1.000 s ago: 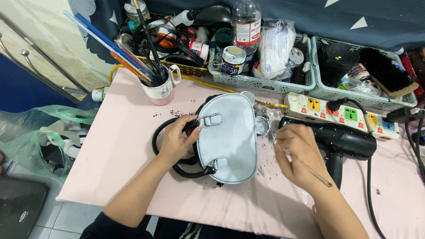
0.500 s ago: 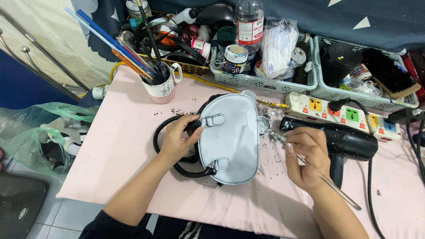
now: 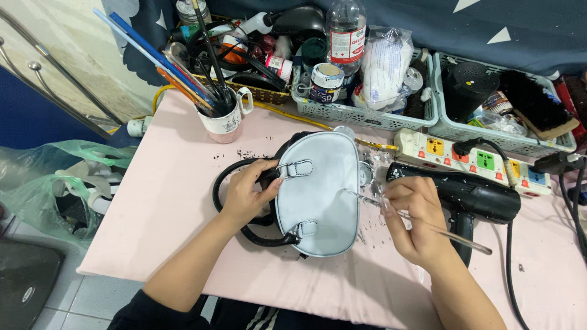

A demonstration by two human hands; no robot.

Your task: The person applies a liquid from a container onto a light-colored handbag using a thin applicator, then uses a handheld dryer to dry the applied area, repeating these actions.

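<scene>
A small pale grey handbag point(image 3: 318, 192) with black handles lies flat on the pink table point(image 3: 159, 208). My left hand point(image 3: 247, 192) grips the bag's left edge by the black handle and upper strap tab. My right hand point(image 3: 411, 217) holds a thin clear-handled paintbrush point(image 3: 428, 225), its tip touching the bag's right side near the middle. A small open paint jar point(image 3: 365, 173) sits just beyond the bag's right edge.
A black hair dryer point(image 3: 471, 198) lies right of my hand, with a white power strip point(image 3: 477, 160) behind it. A mug of brushes point(image 3: 223, 122) stands at the back left. Baskets point(image 3: 361, 113) of bottles and jars line the rear. A green plastic bag point(image 3: 49, 189) sits on the floor, left.
My right hand moved up and left, bringing the brush tip from above the table onto the bag's right side. The left hand kept its hold on the bag.
</scene>
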